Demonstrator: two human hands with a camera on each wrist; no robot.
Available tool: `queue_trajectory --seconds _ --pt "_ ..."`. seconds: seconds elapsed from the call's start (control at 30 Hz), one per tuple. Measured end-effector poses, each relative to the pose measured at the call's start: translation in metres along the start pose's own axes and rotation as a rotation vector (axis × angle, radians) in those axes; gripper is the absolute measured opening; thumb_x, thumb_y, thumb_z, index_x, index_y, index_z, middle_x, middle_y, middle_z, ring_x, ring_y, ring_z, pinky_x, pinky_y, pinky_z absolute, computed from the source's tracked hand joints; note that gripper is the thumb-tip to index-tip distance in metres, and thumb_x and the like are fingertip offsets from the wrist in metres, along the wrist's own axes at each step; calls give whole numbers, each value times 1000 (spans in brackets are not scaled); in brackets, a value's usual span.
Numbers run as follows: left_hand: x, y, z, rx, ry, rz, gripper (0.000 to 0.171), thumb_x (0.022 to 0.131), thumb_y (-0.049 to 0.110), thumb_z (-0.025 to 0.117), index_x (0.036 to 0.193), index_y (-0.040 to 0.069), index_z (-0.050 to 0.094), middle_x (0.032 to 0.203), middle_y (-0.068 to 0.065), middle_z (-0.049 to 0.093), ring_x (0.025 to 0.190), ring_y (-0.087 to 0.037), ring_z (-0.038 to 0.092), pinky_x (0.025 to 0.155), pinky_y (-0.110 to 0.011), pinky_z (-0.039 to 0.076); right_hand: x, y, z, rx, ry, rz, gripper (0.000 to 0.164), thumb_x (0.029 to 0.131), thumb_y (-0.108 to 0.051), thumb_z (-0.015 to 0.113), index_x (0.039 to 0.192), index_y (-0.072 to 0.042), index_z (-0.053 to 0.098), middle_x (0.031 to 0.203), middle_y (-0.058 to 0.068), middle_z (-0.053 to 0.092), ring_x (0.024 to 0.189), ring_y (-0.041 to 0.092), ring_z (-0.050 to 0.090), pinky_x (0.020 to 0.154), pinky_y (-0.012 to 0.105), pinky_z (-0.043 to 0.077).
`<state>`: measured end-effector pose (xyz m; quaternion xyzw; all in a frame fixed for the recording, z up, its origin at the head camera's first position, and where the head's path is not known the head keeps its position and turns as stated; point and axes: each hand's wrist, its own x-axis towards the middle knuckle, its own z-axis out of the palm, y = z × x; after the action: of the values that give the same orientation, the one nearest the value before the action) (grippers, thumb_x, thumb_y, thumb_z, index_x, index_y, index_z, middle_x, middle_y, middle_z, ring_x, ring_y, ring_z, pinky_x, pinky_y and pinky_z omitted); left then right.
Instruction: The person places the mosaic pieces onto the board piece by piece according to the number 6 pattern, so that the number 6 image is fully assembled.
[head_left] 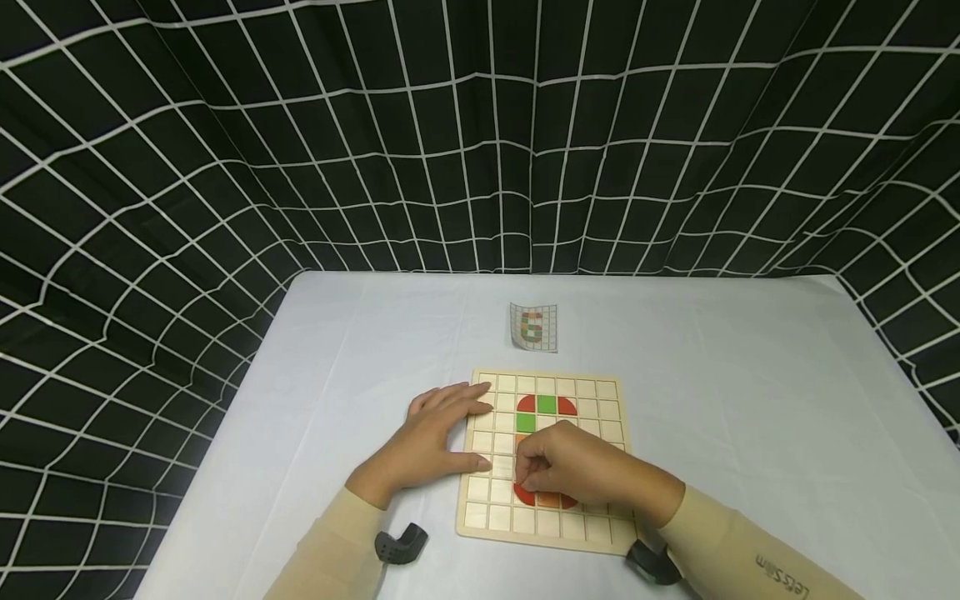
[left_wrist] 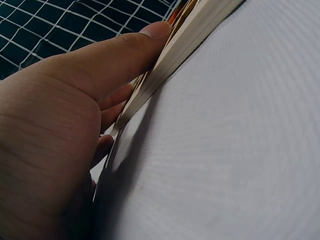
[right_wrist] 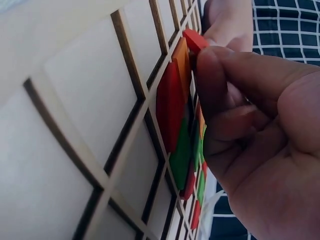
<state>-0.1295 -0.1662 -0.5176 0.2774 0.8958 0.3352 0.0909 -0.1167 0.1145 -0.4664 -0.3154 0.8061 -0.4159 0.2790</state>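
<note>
A wooden grid board (head_left: pixel 489 521) lies flat on the table. My left hand (head_left: pixel 423 442) rests at its left edge with fingers spread and fairly straight, the thumb (left_wrist: pixel 127 55) over the rim. Over the lower middle of the board, my right hand (head_left: pixel 573 462) pinches a red tile (right_wrist: pixel 194 40) between thumb and forefinger, at the lower left of the coloured pattern. That tile is tilted next to an orange tile (right_wrist: pixel 183 65). Along the top of the pattern sit a green tile (head_left: pixel 547 405) and two red rounded tiles. Part of the pattern is hidden under my right hand.
Beyond the board, a small paper card (head_left: pixel 549 329) with a printed grid pattern lies slightly curled. White cloth covers the table (head_left: pixel 360 350). A black curtain with white grid lines (head_left: pixel 480 133) hangs around its back and sides. Dark straps (head_left: pixel 401 544) sit at both wrists.
</note>
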Motion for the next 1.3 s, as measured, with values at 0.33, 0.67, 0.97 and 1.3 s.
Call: queue_trajectory --seconds 0.33,0.67,0.97,1.3 --pt "1 3 -2 0 -4 -4 70 90 51 88 148 22 63 174 7 37 160 -21 27 126 -54 10 1 1 1 -91 31 -33 29 94 6 78 82 -20 71 81 -13 61 71 4 55 60 24 51" --pt "2 2 -2 4 -3 -5 71 89 52 88 149 22 63 174 7 36 160 -20 26 126 -54 10 -2 -1 -4 -164 53 -77 29 95 3 78 83 -22 70 84 -14 60 76 4 56 66 26 53" --pt "2 0 -1 13 -4 -4 71 90 53 87 149 23 63 174 9 35 160 -20 26 126 -54 10 -9 -3 -16 -139 122 -70 12 96 -5 78 102 -15 76 90 -16 65 84 7 61 77 30 56" --pt "0 2 0 1 -7 -8 72 89 52 88 149 23 63 174 8 36 160 -21 27 126 -55 10 -19 -3 -23 -51 154 -64 24 99 -16 82 121 -12 73 100 -9 69 91 12 66 80 31 59"
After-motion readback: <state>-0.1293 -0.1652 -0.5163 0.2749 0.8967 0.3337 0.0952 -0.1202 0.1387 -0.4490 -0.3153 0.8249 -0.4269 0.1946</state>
